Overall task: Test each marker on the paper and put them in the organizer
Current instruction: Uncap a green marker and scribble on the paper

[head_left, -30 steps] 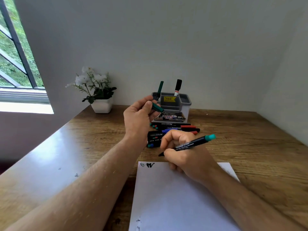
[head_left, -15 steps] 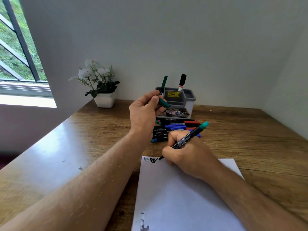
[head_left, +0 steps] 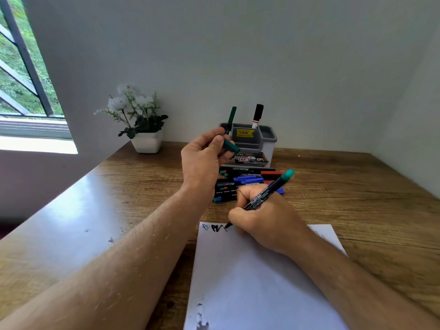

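My right hand (head_left: 264, 220) grips a black marker with a teal end (head_left: 266, 191), its tip touching the top left of the white paper (head_left: 257, 282) beside a few dark scribbles (head_left: 215, 227). My left hand (head_left: 204, 160) is raised above the table and pinches the marker's green cap (head_left: 230, 146). A pile of several markers (head_left: 247, 181) with blue, red and teal caps lies between my hands and the grey organizer (head_left: 259, 141). Two markers stand in the organizer, a green one (head_left: 231, 119) and a black-capped one (head_left: 257, 115).
A white pot of white flowers (head_left: 142, 129) stands at the back left of the wooden table (head_left: 357, 198). A window (head_left: 21, 79) is at the left. Walls close the table at the back and right. Dark smudges (head_left: 201, 320) mark the paper's near edge.
My right hand lowered the marker tip from above the paper's top edge onto the paper and drew a new stroke beside the scribbles. My left hand kept the cap raised.
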`<state>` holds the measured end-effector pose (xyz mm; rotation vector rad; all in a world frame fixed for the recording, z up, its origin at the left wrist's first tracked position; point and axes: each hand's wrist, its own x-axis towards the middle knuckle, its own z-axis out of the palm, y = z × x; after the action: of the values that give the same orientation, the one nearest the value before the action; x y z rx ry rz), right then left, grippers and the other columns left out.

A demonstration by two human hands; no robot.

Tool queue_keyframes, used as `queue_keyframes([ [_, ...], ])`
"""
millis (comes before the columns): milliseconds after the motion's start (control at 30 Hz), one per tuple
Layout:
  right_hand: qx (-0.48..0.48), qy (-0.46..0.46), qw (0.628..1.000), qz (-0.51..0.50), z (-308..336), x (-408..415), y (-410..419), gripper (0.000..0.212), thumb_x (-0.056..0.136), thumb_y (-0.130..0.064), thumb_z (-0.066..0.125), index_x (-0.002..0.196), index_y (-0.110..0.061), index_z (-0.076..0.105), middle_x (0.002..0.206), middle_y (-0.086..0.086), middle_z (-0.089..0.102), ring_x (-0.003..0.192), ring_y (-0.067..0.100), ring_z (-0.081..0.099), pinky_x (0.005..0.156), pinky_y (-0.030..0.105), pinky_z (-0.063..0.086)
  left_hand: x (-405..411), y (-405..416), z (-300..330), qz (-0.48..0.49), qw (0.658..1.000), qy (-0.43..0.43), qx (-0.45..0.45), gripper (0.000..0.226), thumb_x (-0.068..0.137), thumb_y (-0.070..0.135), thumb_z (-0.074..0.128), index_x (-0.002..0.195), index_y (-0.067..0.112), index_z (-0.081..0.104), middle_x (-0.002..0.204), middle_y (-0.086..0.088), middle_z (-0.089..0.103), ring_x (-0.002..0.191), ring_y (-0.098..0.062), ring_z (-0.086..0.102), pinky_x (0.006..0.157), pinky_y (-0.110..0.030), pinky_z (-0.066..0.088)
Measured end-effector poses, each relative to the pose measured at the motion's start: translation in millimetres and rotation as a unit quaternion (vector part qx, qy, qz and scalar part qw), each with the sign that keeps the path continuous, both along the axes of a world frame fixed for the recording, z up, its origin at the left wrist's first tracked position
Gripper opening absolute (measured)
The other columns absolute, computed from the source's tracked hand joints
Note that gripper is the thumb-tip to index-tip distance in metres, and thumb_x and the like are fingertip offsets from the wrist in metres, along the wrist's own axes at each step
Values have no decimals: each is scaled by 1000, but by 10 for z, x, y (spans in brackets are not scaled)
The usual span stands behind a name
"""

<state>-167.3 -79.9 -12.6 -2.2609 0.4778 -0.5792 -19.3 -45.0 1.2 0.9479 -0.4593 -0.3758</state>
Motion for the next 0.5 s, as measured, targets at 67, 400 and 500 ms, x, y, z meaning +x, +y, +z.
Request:
queue_keyframes([
  [67, 2, -2, 1000, -4, -3, 2, -3, 21, 71, -19, 66, 54, -24, 54, 59, 7, 65, 59, 18, 59, 53, 30, 44, -7, 2, -1, 0, 1000, -2, 0, 18, 100, 5, 57, 106, 12, 72, 102, -9, 74, 104, -23, 73, 77, -27, 60],
  [400, 0, -6, 1000, 13, 7, -14, 10, 20, 70, -17, 65, 54, -21, 54, 56, 4, 66, 54, 15, 59, 50, 30, 46, -19, 2, 1, 2, 1000, -1, 5, 18, 100, 5, 57, 105, 13, 72, 101, -7, 75, 97, -18, 74, 73, -23, 59],
  [500, -9, -21, 1000, 8, 3, -20, 5, 22, 70, -16, 66, 54, -20, 52, 55, 5, 63, 51, 13, 55, 50, 32, 46, -19, 4, 5, 1, 1000, 0, 4, 18, 100, 5, 57, 107, 12, 72, 101, -7, 75, 96, -17, 74, 72, -23, 59],
])
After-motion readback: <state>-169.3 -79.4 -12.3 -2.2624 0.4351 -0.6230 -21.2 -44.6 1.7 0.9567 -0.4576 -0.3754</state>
